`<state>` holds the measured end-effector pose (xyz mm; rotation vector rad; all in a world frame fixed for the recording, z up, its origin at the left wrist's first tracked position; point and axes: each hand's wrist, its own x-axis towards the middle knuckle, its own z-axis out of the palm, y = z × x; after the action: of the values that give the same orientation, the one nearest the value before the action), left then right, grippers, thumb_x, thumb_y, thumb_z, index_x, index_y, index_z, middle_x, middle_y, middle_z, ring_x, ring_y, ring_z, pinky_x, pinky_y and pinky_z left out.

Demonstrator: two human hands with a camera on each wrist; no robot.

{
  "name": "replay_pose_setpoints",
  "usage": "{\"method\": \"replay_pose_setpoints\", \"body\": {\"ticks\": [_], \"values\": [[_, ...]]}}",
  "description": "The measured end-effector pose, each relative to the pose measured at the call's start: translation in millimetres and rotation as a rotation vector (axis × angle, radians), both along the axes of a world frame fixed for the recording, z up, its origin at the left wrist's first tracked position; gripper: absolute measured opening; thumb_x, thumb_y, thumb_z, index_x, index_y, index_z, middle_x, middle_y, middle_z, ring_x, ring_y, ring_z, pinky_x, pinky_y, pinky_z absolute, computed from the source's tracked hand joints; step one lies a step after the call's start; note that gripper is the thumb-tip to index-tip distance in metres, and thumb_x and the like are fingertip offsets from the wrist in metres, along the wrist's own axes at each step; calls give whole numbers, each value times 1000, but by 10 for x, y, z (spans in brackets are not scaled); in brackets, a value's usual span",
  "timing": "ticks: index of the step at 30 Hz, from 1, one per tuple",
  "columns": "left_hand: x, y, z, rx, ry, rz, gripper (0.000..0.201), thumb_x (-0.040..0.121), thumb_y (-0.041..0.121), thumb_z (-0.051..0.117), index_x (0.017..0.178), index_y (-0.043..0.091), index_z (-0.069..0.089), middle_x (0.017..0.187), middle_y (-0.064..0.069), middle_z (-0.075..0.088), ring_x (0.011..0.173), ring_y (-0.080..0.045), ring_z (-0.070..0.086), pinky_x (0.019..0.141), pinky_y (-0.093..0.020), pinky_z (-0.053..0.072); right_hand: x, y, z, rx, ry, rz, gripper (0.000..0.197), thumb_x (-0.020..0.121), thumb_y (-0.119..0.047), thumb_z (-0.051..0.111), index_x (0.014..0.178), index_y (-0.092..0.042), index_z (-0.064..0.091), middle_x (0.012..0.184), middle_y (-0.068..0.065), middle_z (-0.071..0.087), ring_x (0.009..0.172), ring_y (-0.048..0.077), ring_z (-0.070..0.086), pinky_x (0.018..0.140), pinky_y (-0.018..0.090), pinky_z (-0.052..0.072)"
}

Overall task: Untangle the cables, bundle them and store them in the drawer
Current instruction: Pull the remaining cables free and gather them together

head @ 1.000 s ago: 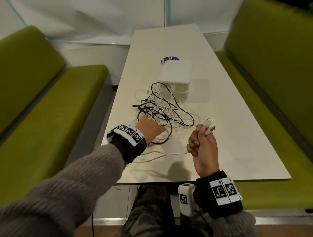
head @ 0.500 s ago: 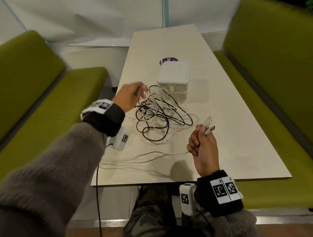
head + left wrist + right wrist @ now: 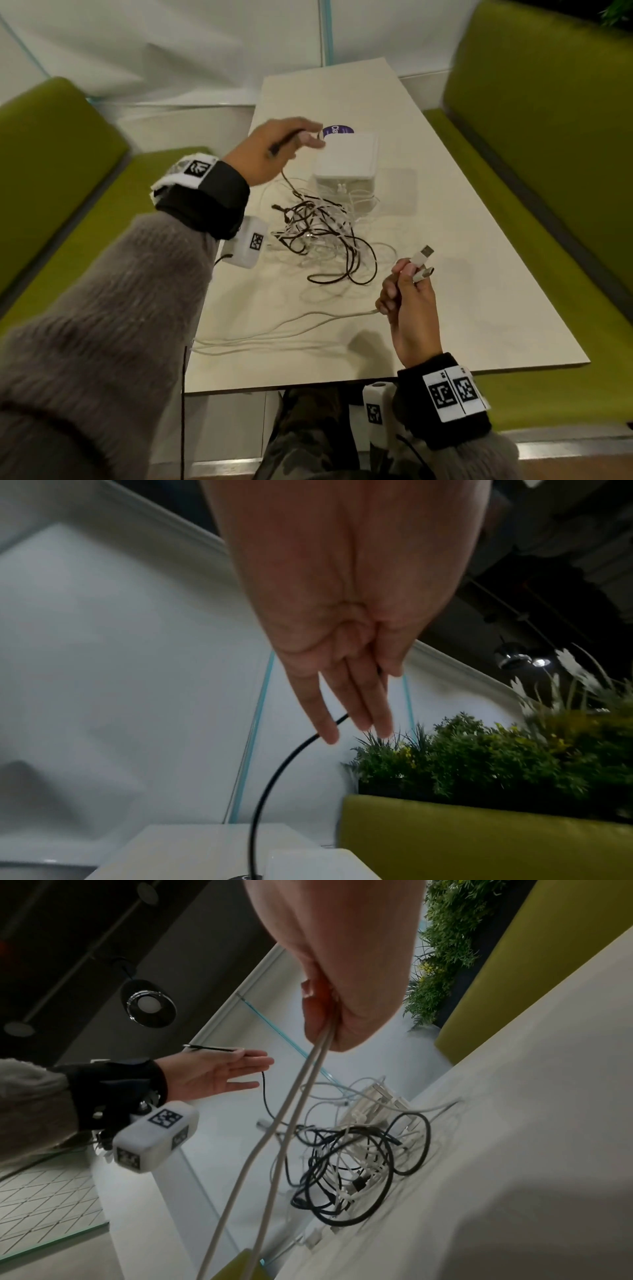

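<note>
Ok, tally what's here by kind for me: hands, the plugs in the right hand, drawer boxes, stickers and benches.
Hands: 2, the left hand pinching a black cable, and the right hand
White plugs held in the right hand: 2
White drawer box: 1
Purple sticker: 1
Green benches: 2
Total: 8

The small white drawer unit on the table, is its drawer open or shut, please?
Shut, as far as the head view shows: the white drawer unit has its front flush, nothing pulled out. The cable tangle lies on the table before it.
</note>
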<state>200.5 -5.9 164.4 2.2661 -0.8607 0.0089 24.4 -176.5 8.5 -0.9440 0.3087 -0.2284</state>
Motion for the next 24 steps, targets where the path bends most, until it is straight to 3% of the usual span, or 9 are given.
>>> {"method": "replay_pose_setpoints", "body": {"ticks": [3, 5, 7, 9, 11, 14, 18, 21, 24], "values": [[-228, -107, -108, 120, 59, 75, 25, 98, 16, 43, 92, 17, 67, 73, 0, 72, 81, -12, 64, 77, -26, 48, 2, 24, 10, -41, -22, -32, 27, 103, -30, 33, 84, -18, 48, 55, -8, 31, 48, 6, 27, 47, 18, 34], [-430, -196, -198, 304, -48, 46, 26, 97, 21, 45, 92, 14, 69, 62, 7, 60, 63, -14, 57, 61, -26, 40, 27, 61, 29, -95, -33, -51, 24, 102, -28, 37, 86, -17, 51, 56, -9, 29, 49, 5, 28, 49, 19, 32], [-635, -302, -329, 414, -128, 10, 31, 97, 30, 45, 88, 12, 69, 64, 12, 53, 64, -12, 49, 59, -25, 31, 53, 95, 46, -197, -43, -63, 14, 100, -22, 46, 91, -17, 55, 58, -11, 33, 51, 3, 31, 53, 21, 31], [-792, -380, -509, 442, -128, -5, 38, 97, 36, 44, 76, 12, 65, 71, 5, 59, 70, -13, 52, 66, -28, 36, 56, 125, 65, -290, -76, -61, 6, 95, -17, 57, 100, -19, 60, 59, -13, 38, 54, 2, 35, 55, 20, 33], [-918, -431, -687, 456, -90, -24, 36, 97, 35, 42, 71, 15, 58, 72, -2, 62, 71, -18, 56, 70, -34, 42, 44, 153, 63, -270, -93, -52, 21, 91, -18, 62, 111, -17, 60, 62, -13, 44, 54, 1, 40, 55, 16, 35], [-1084, -507, -897, 503, -87, -60, 28, 97, 23, 40, 84, 9, 61, 82, -10, 65, 81, -27, 59, 75, -41, 46, 22, 184, 54, -231, -93, -65, 15, 92, -19, 59, 106, -15, 63, 70, -7, 55, 58, -1, 46, 57, 16, 37], [-1216, -520, -1050, 443, -130, -46, 28, 99, 23, 36, 101, 8, 60, 95, -13, 64, 89, -30, 59, 76, -42, 47, 12, 219, 37, -217, -33, -163, 10, 93, -14, 59, 89, -12, 68, 59, -14, 60, 58, 0, 51, 60, 16, 40], [-1260, -342, -1183, 638, -180, 101, 25, 99, 25, 36, 104, 12, 56, 99, -10, 64, 93, -31, 60, 68, -36, 43, 1, 143, 59, -160, -34, -258, 17, 94, -16, 57, 82, -13, 68, 59, -13, 52, 52, 3, 39, 52, 18, 33], [-1240, 12, -1291, 736, -57, 240, 20, 97, 21, 39, 105, 13, 56, 102, -12, 64, 94, -33, 60, 66, -34, 37, -1, -18, 85, -113, -49, -365, 22, 97, -14, 52, 77, -14, 61, 71, -8, 56, 49, 2, 35, 48, 16, 32]]}}
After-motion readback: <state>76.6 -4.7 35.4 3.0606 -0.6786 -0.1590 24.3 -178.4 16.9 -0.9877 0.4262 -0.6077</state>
